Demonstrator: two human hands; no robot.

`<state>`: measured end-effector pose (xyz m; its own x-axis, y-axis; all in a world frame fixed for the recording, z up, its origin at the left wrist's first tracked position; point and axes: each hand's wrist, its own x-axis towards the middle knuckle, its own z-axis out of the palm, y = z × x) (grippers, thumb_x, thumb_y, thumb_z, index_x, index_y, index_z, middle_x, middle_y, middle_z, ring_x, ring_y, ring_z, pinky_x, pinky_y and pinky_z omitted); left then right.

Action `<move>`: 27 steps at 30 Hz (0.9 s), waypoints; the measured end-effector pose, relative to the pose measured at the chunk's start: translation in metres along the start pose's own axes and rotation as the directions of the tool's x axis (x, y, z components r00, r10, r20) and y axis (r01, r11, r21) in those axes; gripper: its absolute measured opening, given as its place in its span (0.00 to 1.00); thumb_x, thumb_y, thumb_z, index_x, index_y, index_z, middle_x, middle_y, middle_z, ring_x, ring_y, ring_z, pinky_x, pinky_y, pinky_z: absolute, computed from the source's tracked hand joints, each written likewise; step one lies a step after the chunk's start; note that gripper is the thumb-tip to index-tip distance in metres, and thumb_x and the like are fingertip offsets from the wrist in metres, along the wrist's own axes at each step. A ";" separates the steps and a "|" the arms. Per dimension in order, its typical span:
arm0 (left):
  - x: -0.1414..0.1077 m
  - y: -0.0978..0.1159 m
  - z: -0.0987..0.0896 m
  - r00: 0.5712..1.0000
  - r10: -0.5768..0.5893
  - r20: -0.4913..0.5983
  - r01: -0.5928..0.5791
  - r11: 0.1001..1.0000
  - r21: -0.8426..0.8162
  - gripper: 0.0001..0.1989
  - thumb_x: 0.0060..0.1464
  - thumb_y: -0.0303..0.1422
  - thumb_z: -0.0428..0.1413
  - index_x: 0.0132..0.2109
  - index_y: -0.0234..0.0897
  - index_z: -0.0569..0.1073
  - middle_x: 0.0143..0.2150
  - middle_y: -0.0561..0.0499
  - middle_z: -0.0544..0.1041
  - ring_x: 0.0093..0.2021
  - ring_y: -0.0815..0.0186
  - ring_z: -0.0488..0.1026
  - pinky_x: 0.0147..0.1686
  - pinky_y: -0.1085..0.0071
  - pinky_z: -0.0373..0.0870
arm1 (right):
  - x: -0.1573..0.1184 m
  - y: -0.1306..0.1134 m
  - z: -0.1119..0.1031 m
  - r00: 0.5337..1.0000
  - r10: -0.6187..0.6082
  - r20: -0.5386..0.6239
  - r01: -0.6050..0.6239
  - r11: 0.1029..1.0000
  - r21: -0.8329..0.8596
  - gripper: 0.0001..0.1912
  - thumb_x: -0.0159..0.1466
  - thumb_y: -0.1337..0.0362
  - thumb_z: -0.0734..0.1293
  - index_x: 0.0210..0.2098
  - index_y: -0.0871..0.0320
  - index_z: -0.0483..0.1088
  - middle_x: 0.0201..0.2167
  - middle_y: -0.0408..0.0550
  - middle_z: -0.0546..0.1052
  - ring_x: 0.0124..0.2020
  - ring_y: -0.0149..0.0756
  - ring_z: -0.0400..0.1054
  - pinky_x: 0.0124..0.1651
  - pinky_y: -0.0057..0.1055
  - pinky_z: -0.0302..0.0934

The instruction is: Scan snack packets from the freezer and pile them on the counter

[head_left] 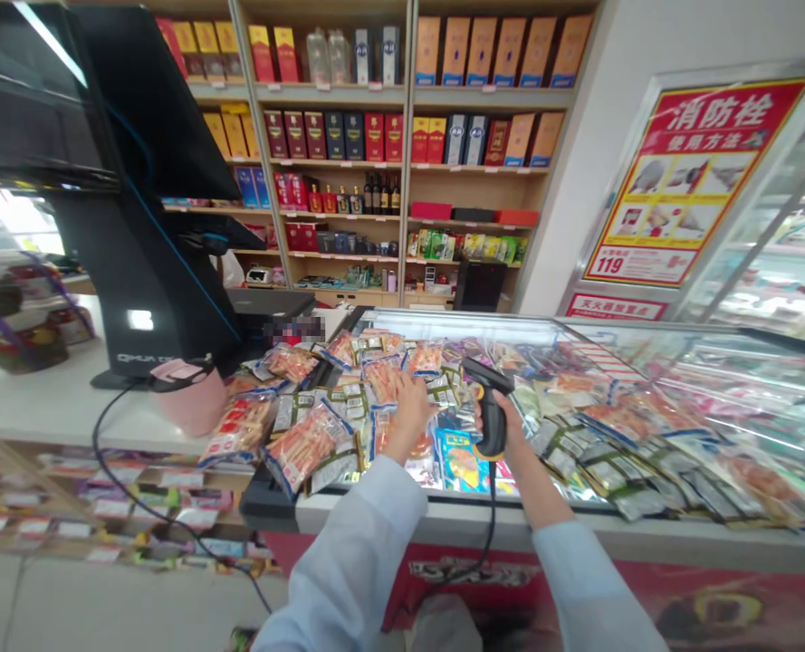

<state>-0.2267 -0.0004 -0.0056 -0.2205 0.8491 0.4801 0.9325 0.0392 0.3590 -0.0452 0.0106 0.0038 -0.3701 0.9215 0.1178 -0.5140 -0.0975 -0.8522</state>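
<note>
My left hand (408, 418), fingers apart, lay on light, soft, slippery snack packets (381, 382), best gripped at the sealed edge, while my right hand (514, 433) had its fingers clamped on a barcode scanner (490, 418).

This is a small convenience shop, seen from the checkout side. Wooden shelves (338, 95) along the back wall carry rows of boxed liquor (375, 136) and bottles (378, 195), with small price tags on the shelf edges. A black checkout terminal (137, 226) stands on the white table (42, 398). Beside it, a corded barcode scanner (489, 407) is held over a glass-topped freezer (483, 324) heaped with sealed snack packets (303, 444). To the right are a glass display cooler (775, 272) and a framed red and yellow fire hydrant notice (694, 181).
</note>
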 end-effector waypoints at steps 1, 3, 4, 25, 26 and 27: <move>0.000 0.000 0.000 1.000 0.011 -0.011 -0.012 1.000 -0.015 0.23 0.40 0.35 0.68 0.43 0.33 0.69 0.53 0.37 0.67 0.59 0.46 0.61 0.58 0.49 0.55 | 0.000 0.000 0.000 1.000 -0.005 0.003 0.005 1.000 0.001 0.20 0.52 0.47 0.71 0.34 0.56 0.70 0.19 0.40 0.71 0.15 0.28 0.64 0.17 0.23 0.62; -0.001 0.000 0.001 0.999 0.035 -0.005 -0.036 0.997 -0.065 0.21 0.44 0.33 0.66 0.43 0.34 0.68 0.53 0.37 0.67 0.56 0.48 0.64 0.55 0.52 0.59 | 0.000 0.001 0.000 1.000 -0.013 0.005 0.013 1.000 -0.003 0.20 0.52 0.47 0.70 0.34 0.57 0.70 0.19 0.40 0.71 0.15 0.28 0.64 0.16 0.23 0.61; -0.001 -0.001 0.001 0.999 0.035 0.006 -0.034 0.995 -0.096 0.19 0.45 0.31 0.65 0.43 0.34 0.68 0.51 0.38 0.68 0.54 0.51 0.66 0.53 0.54 0.62 | -0.001 0.001 0.000 1.000 -0.015 0.004 0.015 1.000 -0.004 0.20 0.52 0.47 0.70 0.33 0.57 0.70 0.19 0.40 0.71 0.15 0.28 0.63 0.16 0.23 0.60; 0.011 -0.013 -0.001 0.902 -0.283 -0.325 0.009 0.767 -0.642 0.09 0.58 0.38 0.53 0.42 0.38 0.66 0.43 0.45 0.70 0.47 0.59 0.69 0.49 0.61 0.68 | -0.002 0.004 -0.002 0.999 0.020 0.049 -0.017 0.998 -0.066 0.19 0.52 0.47 0.70 0.26 0.59 0.70 0.16 0.42 0.72 0.12 0.29 0.63 0.14 0.23 0.60; 0.010 -0.014 -0.001 0.902 -0.278 -0.331 0.003 0.771 -0.637 0.10 0.58 0.39 0.53 0.42 0.38 0.66 0.43 0.45 0.70 0.47 0.59 0.69 0.49 0.61 0.68 | -0.002 0.004 -0.001 0.999 0.013 0.046 -0.010 0.998 -0.065 0.19 0.52 0.47 0.70 0.26 0.59 0.71 0.16 0.43 0.72 0.12 0.29 0.63 0.14 0.24 0.61; 0.010 -0.014 0.000 0.901 -0.272 -0.337 -0.003 0.775 -0.632 0.10 0.58 0.39 0.52 0.42 0.38 0.66 0.43 0.45 0.70 0.47 0.59 0.69 0.49 0.60 0.68 | -0.003 0.004 -0.001 0.999 0.004 0.045 -0.002 0.998 -0.062 0.19 0.53 0.48 0.70 0.26 0.59 0.71 0.16 0.43 0.72 0.12 0.29 0.63 0.14 0.23 0.61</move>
<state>-0.2422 0.0077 -0.0054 -0.5491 0.5767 0.6049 0.5424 -0.3048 0.7829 -0.0455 0.0083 -0.0002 -0.4069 0.9032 0.1368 -0.4646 -0.0757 -0.8823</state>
